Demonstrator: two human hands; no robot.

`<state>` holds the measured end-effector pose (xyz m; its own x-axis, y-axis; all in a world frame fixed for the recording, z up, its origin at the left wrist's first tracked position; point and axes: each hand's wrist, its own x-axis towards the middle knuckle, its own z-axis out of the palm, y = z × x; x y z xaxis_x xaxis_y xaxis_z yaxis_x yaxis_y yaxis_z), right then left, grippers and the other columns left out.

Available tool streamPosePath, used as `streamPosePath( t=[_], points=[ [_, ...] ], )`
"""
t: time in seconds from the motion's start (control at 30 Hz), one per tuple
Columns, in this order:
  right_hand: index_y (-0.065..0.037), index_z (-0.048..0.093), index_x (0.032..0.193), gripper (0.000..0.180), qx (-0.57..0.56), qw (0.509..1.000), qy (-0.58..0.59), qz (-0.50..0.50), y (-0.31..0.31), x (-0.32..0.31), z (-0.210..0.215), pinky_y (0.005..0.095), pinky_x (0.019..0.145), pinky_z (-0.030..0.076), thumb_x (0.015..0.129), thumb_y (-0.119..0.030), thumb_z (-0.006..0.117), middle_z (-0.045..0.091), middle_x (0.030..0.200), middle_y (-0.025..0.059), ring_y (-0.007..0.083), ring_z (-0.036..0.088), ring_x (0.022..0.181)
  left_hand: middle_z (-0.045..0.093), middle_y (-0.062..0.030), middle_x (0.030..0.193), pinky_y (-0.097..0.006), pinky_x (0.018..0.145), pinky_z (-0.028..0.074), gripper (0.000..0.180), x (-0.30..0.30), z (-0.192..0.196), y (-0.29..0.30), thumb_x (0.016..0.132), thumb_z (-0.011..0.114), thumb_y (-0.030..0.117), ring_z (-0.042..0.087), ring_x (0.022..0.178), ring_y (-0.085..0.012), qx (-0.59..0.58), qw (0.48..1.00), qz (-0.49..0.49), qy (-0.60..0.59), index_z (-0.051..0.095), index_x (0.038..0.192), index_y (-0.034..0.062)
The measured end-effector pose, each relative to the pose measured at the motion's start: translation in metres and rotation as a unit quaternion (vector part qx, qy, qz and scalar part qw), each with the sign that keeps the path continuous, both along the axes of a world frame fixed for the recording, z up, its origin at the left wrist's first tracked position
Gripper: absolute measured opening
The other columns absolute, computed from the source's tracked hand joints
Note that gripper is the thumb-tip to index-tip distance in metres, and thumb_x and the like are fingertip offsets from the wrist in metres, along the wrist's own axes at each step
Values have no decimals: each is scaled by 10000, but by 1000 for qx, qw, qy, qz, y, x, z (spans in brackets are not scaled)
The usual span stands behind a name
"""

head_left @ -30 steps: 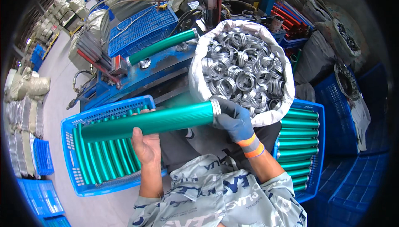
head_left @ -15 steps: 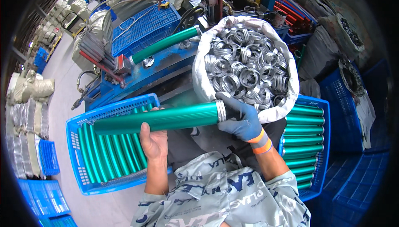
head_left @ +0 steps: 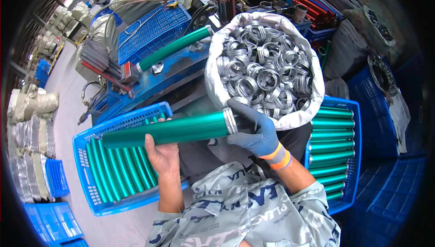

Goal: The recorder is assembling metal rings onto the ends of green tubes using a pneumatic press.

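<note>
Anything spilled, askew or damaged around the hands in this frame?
Nothing stands out. The left hand and gloved right hand hold a green tube level, a metal ring at its end. Rings sit inside the white sack; tubes lie in blue crates.

Your bare left hand (head_left: 162, 156) curls closed, palm up, forearm rising from below; your gloved right hand (head_left: 254, 129) is clenched, thumb stretched leftward.

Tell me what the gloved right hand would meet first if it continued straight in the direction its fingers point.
The right hand points up-left over the silver ring end of the green metal tube. Continuing, it would probably meet the blue machine bed, though depth is unclear.
</note>
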<state>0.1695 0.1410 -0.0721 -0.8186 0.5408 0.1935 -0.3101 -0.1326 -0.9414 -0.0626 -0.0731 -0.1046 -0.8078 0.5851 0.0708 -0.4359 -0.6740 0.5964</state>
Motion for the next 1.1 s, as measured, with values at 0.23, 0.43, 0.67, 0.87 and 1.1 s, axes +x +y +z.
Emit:
streamPosePath(
  t=[0.23,0.43,0.67,0.87,1.1],
  points=[
    [41,435,1791,1034,-166,983,65,36,0,-3,-6,393,1247,542,890,75,941,638,1670,136,194,659,1458,704,-198,1569,-588,1293,560,477,2,14,-2,1165,740,334,643,1523,-409,10,999,-16,31,651,1561,83],
    [46,432,1790,1053,76,995,2,-56,-1,1,-11,382,1267,504,877,58,957,616,1695,150,213,639,1494,701,-198,1567,-602,1298,551,470,6,13,-1,1159,748,320,644,1518,-402,7,1000,-9,27,669,1540,57],
    [48,471,1769,1033,-37,999,-20,18,3,5,0,381,1269,497,873,16,985,634,1666,158,212,634,1494,698,-196,1573,-596,1287,571,481,1,9,-4,1142,773,323,642,1524,-400,2,999,-18,26,681,1515,33],
    [56,480,1761,1017,11,995,-91,47,21,9,14,390,1278,491,881,4,986,633,1667,158,207,622,1504,716,-190,1554,-589,1245,611,490,5,0,1,1142,774,317,676,1491,-392,-13,999,-9,44,667,1534,43],
    [51,373,1817,1404,85,993,-79,13,35,5,27,427,1308,449,674,-216,1144,570,1741,165,232,596,1523,761,-184,1497,-545,1148,672,564,-3,-8,12,1148,761,469,760,1368,-342,-47,995,18,-89,681,1500,35]
  ],
)
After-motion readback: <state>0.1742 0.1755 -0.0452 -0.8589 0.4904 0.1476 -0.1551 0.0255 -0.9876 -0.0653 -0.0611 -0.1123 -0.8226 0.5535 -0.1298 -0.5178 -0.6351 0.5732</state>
